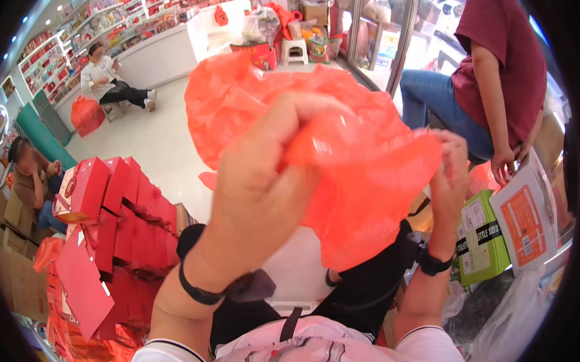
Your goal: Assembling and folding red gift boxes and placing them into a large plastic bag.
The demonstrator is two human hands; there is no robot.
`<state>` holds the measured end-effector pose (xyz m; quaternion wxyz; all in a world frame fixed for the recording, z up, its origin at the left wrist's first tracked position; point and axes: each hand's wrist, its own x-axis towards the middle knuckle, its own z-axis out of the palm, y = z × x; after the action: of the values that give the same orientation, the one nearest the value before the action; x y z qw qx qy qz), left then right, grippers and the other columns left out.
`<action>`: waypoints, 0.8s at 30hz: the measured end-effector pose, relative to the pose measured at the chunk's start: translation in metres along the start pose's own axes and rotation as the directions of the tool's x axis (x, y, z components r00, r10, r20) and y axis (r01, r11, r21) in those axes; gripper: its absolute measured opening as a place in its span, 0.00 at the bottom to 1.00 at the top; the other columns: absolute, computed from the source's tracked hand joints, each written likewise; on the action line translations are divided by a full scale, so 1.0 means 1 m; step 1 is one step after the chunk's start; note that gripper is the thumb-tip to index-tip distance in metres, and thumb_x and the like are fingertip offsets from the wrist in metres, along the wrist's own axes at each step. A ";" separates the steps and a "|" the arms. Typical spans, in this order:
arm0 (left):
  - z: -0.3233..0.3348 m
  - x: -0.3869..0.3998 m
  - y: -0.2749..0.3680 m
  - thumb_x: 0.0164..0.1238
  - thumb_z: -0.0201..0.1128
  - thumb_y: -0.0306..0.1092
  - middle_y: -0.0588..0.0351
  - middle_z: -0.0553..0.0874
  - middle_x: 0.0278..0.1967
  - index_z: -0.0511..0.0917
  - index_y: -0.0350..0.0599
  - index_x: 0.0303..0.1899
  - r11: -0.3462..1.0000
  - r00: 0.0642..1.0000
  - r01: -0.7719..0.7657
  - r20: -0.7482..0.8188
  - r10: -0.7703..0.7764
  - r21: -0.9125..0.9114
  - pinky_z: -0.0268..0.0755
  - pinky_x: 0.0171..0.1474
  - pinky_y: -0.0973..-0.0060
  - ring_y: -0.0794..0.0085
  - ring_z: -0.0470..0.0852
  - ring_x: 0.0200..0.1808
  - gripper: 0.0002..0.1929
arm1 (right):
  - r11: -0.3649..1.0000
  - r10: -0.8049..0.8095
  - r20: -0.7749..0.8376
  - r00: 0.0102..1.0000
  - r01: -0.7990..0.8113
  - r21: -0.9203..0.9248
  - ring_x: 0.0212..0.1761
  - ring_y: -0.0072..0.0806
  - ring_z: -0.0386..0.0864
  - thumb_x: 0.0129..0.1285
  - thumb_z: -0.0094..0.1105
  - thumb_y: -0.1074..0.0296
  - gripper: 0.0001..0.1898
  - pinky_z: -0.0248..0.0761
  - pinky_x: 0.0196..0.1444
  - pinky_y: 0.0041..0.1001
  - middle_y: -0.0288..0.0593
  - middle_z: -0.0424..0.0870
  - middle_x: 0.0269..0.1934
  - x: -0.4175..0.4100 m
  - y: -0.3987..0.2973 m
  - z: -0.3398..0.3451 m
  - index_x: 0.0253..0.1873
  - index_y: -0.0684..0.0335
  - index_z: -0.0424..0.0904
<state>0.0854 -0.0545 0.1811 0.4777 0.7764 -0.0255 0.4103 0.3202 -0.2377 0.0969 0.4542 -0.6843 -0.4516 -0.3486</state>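
A red plastic bag (362,193) is stretched between my two hands in front of my lap. My left hand (266,177) grips its near edge, with thumb and fingers closed on the film. On the other side, my right hand (450,163) pinches a corner of the same bag. The bag's crumpled body billows up and away from me, beyond my left hand. Whether anything is inside the bag cannot be seen. Both my wrists carry dark bands.
Red gift boxes (123,210) are stacked at my left. A green box (481,241) and a white carton (526,216) stand at my right, beside a person in a maroon shirt (501,63). Two more people sit at the left. A white stool (295,50) stands farther back.
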 end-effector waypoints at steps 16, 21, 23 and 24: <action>-0.034 -0.055 -0.128 0.58 0.74 0.51 0.36 0.70 0.67 0.62 0.28 0.69 0.732 0.998 0.032 0.012 -0.055 0.680 0.65 0.68 0.62 0.51 0.69 0.70 0.46 | 0.055 0.702 0.465 0.539 -0.692 0.719 0.33 0.21 0.73 0.71 0.54 0.66 0.09 0.66 0.38 0.22 0.31 0.77 0.34 -0.033 0.030 0.068 0.36 0.63 0.73; -0.003 -0.145 -0.226 0.61 0.73 0.42 0.39 0.84 0.53 0.69 0.35 0.65 0.568 0.845 0.220 0.137 -0.517 0.793 0.73 0.57 0.56 0.48 0.81 0.58 0.35 | -0.110 0.728 0.596 0.338 -0.801 0.588 0.30 0.22 0.73 0.71 0.55 0.65 0.09 0.66 0.35 0.24 0.32 0.77 0.32 -0.090 0.075 0.114 0.37 0.63 0.74; -0.012 -0.156 -0.263 0.68 0.65 0.38 0.46 0.88 0.37 0.76 0.37 0.58 0.474 0.741 0.338 0.081 -0.667 0.813 0.75 0.46 0.60 0.58 0.87 0.42 0.21 | -0.119 0.713 0.655 0.249 -0.879 0.463 0.30 0.23 0.74 0.70 0.56 0.63 0.10 0.67 0.34 0.24 0.34 0.78 0.32 -0.113 0.109 0.143 0.39 0.64 0.75; -0.022 -0.157 -0.277 0.68 0.65 0.38 0.46 0.88 0.37 0.76 0.37 0.58 0.453 0.734 0.340 0.069 -0.676 0.824 0.75 0.46 0.60 0.58 0.87 0.42 0.21 | -0.117 0.726 0.663 0.183 -0.917 0.381 0.30 0.24 0.76 0.70 0.58 0.61 0.11 0.69 0.35 0.25 0.35 0.79 0.32 -0.121 0.124 0.158 0.41 0.65 0.76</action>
<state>0.0874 0.0567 -0.1180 0.1872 0.9353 0.2960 0.0507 0.4048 -0.1486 -0.1033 0.7397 -0.5885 -0.0602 0.3208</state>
